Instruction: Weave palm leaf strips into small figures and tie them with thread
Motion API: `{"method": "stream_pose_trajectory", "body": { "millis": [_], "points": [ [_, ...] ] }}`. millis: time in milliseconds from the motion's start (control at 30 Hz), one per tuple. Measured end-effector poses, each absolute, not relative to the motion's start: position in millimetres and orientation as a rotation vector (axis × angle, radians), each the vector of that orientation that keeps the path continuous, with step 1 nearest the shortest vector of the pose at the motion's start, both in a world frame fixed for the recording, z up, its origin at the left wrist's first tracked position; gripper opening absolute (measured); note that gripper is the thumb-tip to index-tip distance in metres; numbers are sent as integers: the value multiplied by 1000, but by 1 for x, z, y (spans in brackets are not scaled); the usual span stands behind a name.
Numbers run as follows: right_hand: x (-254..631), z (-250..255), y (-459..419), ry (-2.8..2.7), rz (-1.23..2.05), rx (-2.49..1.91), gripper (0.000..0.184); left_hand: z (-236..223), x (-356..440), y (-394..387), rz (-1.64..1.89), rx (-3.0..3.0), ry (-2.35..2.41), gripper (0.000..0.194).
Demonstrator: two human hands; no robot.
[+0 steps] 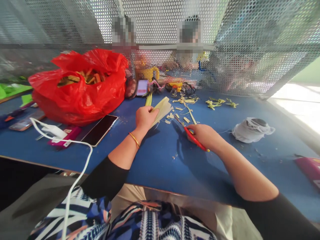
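My left hand (145, 117) is closed around a pale yellow-green corn husk (163, 108), whose wide end fans out to the right. In my right hand (206, 136) is a pair of red-handled scissors (191, 135), its blades pointing up and left toward the husk but apart from it. Whether the blades are parted is too small to tell. Small cut husk scraps (186, 119) lie on the blue table (160, 166) just beyond the scissors. Several knotted husk pieces (213, 103) rest farther right.
A big red plastic bag (80, 96) filled with husk-like strips stands at the left. Near it lie a dark phone (101, 130) and a white cable (90, 151). A white-wrapped spool (251, 130) sits at the right. Perforated metal mesh (160, 26) borders the back, with people behind it.
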State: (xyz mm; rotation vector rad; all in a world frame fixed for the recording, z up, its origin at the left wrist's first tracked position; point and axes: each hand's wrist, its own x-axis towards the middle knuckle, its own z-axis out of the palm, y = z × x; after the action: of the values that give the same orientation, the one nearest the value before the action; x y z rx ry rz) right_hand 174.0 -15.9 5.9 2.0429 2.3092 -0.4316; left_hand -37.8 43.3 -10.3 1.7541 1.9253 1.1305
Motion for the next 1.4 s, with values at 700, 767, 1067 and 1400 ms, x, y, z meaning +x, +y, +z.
{"method": "stream_pose_trajectory", "body": {
  "millis": [700, 767, 1067, 1400],
  "points": [
    [173, 3, -13, 2698, -1092, 2344, 63, -5, -50, 48, 1280, 1735, 1970, 23],
    [172, 2, -14, 2667, -1052, 2328, 60, -5, -48, 47, 1273, 1771, 1933, 23],
    [168, -2, -14, 2613, -1096, 2315, 61, -10, -38, 43, 1212, 1829, 1729, 27],
    [169, -6, -13, 2667, -1238, 2306, 57, -10, -36, 40, 1196, 1430, 1420, 25]
  ]
}}
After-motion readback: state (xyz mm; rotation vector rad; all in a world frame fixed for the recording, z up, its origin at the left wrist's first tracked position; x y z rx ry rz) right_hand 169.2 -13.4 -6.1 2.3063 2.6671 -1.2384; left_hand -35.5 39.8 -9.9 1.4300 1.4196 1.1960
